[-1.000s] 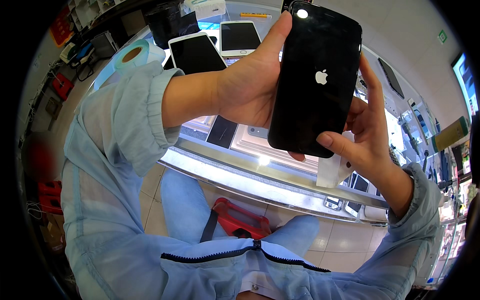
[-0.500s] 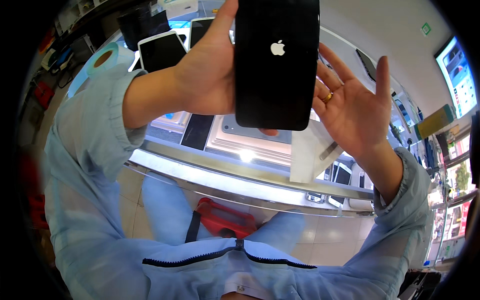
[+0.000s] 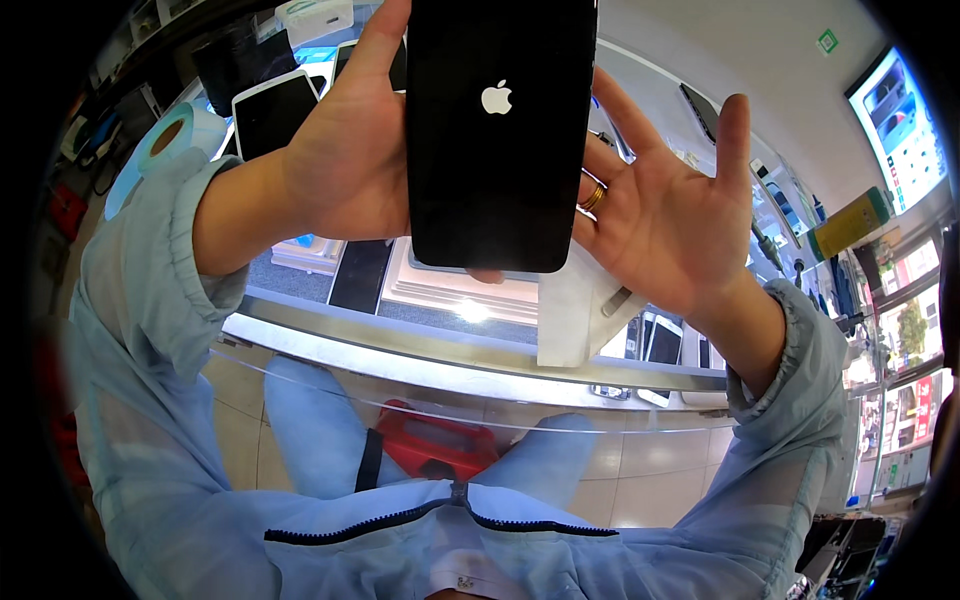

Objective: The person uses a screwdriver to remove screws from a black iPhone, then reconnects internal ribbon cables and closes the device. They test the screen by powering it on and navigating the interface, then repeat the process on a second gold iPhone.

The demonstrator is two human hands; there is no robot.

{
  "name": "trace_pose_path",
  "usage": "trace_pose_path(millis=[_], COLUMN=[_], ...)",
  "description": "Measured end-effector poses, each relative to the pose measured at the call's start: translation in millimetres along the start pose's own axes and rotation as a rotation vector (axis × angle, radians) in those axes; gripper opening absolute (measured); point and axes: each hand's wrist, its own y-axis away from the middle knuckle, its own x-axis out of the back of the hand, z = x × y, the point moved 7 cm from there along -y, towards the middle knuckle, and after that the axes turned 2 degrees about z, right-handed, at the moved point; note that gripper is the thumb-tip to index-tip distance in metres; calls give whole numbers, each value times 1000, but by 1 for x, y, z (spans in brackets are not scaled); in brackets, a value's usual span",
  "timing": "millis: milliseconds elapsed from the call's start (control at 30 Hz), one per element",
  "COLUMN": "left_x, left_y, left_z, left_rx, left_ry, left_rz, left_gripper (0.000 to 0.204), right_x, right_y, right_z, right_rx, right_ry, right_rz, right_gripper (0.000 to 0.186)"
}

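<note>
Upright before me is a large black smartphone [image 3: 490,200] with a small white logo lit on its dark screen. My left hand [image 3: 345,165] grips it along the left edge, thumb raised beside it and a fingertip showing under the lower edge. My right hand [image 3: 675,220], with rings on one finger, is at the right edge. Its palm faces up and its thumb stands well apart; the fingertips pass behind the phone, so their contact is hidden. Below the phone, a stack of flat light boxes [image 3: 465,300] lies beside a black flat slab [image 3: 360,275].
A counter edge [image 3: 450,347] runs across in front of me. White-framed devices [image 3: 275,115] and a pale blue roll [image 3: 205,125] are at the left. A white sheet [image 3: 565,325] lies right of the boxes. A red case [image 3: 435,445] is between my legs; a screen [image 3: 900,130] hangs right.
Both hands and the phone have shifted left and slightly down in the picture, as has the whole scene. The hold on the phone looks the same.
</note>
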Motion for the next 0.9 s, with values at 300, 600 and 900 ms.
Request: trace_pose_path(millis=[300,600,900], left_x=[-4,4,1], left_y=[-2,-1,0], left_z=[-3,-1,-3], left_rx=[40,16,30], left_ry=[-73,-101,-106], left_rz=[-78,-84,-37], left_gripper=[89,84,86], right_x=[-19,-20,-18], right_y=[0,-2,-2], right_z=[9,12,11], right_rx=[-72,-85,-97], right_ry=[132,163,168], right_rz=[-55,-92,-80], right_gripper=[95,97,96])
